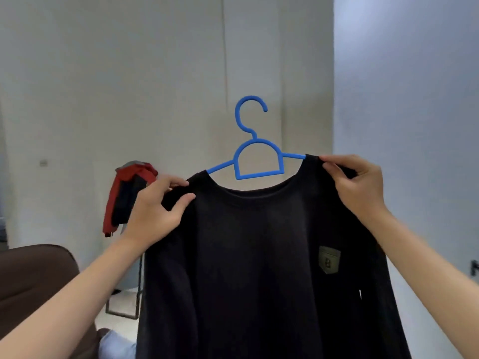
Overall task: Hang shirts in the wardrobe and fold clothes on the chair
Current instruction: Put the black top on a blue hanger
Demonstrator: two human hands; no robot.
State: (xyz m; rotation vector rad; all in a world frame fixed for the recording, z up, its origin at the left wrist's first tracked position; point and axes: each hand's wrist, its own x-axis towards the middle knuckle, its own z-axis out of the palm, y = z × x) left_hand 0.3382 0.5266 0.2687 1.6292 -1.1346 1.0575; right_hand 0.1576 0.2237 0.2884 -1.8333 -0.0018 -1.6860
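A black long-sleeved shirt (248, 255) with a small olive patch on its chest hangs on a blue plastic hanger (255, 156), held up in front of me. The hanger's hook points up and is not on any rail. My left hand (158, 211) pinches the shirt's left shoulder over the hanger arm. My right hand (355, 185) grips the right shoulder the same way. The hanger tilts a little, its right end higher.
A red and dark garment (127, 195) hangs over a stand behind my left hand. A brown cushioned seat (33, 275) sits at the lower left, with pale cloth (116, 343) beside it. Pale wardrobe panels (155, 73) fill the background.
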